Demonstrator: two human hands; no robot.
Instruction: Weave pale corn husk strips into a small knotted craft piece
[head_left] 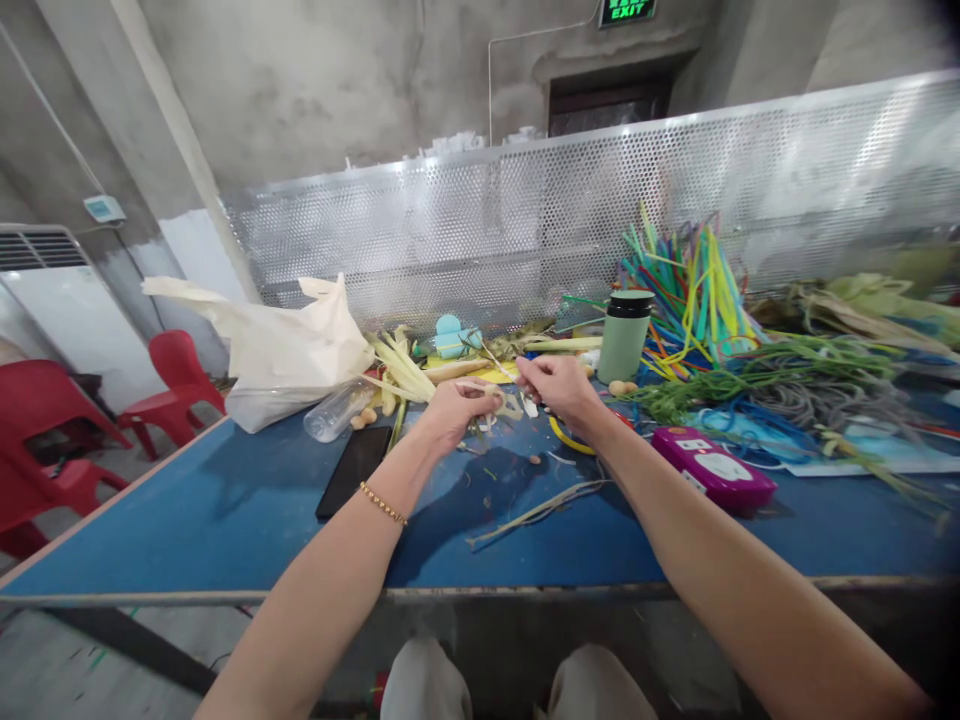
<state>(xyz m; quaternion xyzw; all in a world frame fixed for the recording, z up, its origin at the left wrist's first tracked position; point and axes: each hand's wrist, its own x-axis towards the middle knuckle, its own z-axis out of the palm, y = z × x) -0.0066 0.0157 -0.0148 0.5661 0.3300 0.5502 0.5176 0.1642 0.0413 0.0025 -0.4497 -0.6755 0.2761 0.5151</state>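
My left hand (454,412), with a beaded bracelet (384,503) at its wrist, pinches a pale flat piece (510,407) that looks like husk or strip material. Close by on the right, my right hand (561,386) has its thumb and finger pressed together. A thin pale strand (495,358) shows near its fingertips, but I cannot tell whether they grip it. Pale corn husks (405,365) lie just behind my left hand. Below both hands, small scraps and a dry split stalk (536,513) rest on the blue table (277,540).
To the left are a white plastic bag (292,345), a clear bottle (330,412) and a black phone (354,470). On the right stand a green tumbler (624,340), a purple box (712,468) and heaps of coloured strips (701,290). A perforated metal screen (420,230) runs behind.
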